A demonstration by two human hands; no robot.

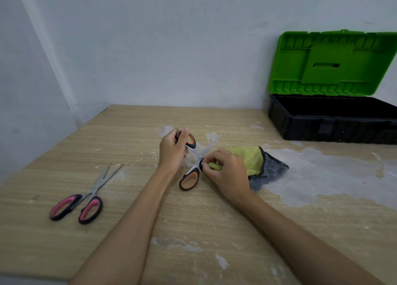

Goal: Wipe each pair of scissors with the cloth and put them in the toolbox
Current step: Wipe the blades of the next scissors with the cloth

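Centrally on the desk (193, 220), the orange-handled scissors (190, 166) are spread wide open, well to the left of and nearer than the toolbox (322, 123); the left hand (173, 150) grips their upper handle loop, thumb laid across it, while the lower loop lies against the desk; the right hand (227, 173) pinches a fold of the yellow-and-grey cloth (257, 162) against the scissors near the pivot, so the blade on that side is mostly hidden under cloth and fingers; the other blade points up and right toward the toolbox and blends into pale smears on the desk; the rest of the cloth trails out from the right hand toward the toolbox; the pink-handled scissors (86, 196) lie slightly open much farther left of the toolbox, untouched; the toolbox stands open against the wall (171, 48), green lid (335, 63) upright, its black tray dark inside, with nothing to be made out in it; its right end is cut off by the frame edge.
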